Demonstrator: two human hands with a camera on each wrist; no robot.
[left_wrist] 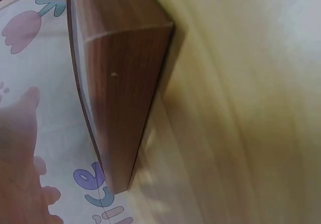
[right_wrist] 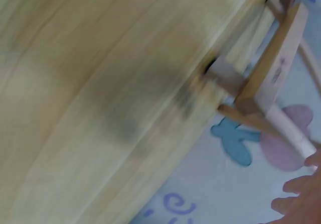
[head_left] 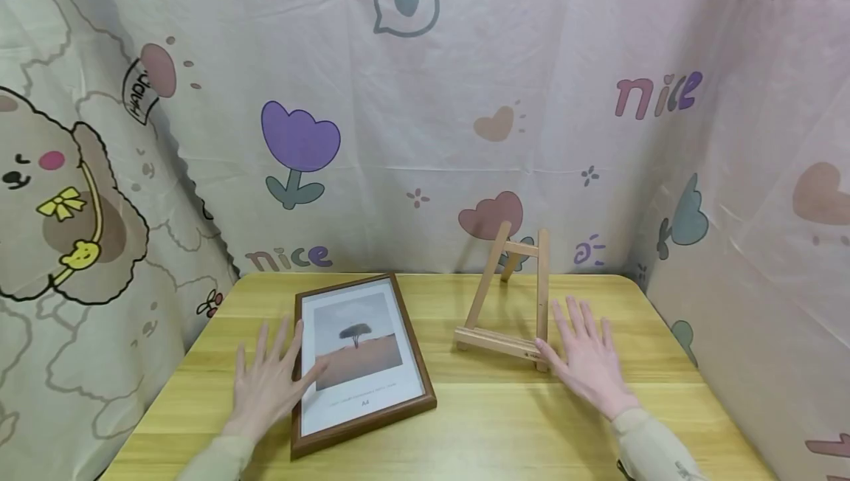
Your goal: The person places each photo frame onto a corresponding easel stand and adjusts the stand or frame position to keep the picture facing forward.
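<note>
A brown wooden picture frame (head_left: pixel 364 419) with a tree print lies on the table, turned slightly. My left hand (head_left: pixel 268 385) is spread at its left side, the thumb overlapping the frame's edge in the head view. In the left wrist view, the frame's corner and side (left_wrist: pixel 125 83) show close up, with the fingers off to the left. Right of the frame stands a small wooden easel (head_left: pixel 505 342) with a ledge across its front. My right hand (head_left: pixel 591 363) spreads its straight fingers beside the easel's right leg, thumb overlapping the ledge's end. Neither hand grips anything.
The light wooden table (head_left: pixel 478 429) ends at the back against a printed curtain (head_left: pixel 425 82), which also hangs along both sides. A gap of bare tabletop separates the picture frame from the easel.
</note>
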